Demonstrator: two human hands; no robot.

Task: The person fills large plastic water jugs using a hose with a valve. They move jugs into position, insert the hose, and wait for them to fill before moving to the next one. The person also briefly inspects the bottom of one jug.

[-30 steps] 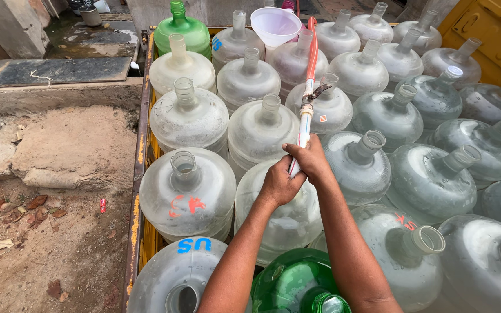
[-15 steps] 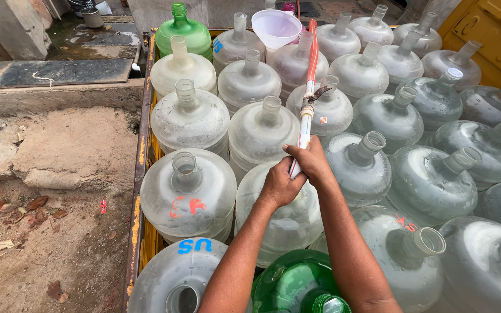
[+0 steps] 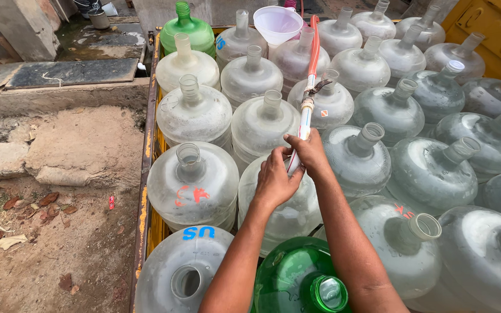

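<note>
Both my hands grip the lower end of a white pipe (image 3: 305, 119) joined to an orange hose (image 3: 314, 46) by a small valve. My left hand (image 3: 273, 179) wraps the pipe's tip from the left; my right hand (image 3: 308, 152) holds it just above. The tip sits over a clear water jug (image 3: 288, 208) whose neck is hidden by my hands. Several clear jugs stand packed around it, such as the jug with red marks (image 3: 192, 185). A green jug (image 3: 297, 278) stands under my forearms. A white funnel (image 3: 278, 24) rests on a far jug.
The jugs fill a yellow cart bed with a rusty left rail (image 3: 145, 174). A second green jug (image 3: 187, 32) stands at the far left corner. Bare dirt and stones (image 3: 59, 156) lie to the left, with a concrete slab (image 3: 65, 72) beyond.
The hose and pipe have stayed nearly still. My hands have kept their grip at the same jug.
</note>
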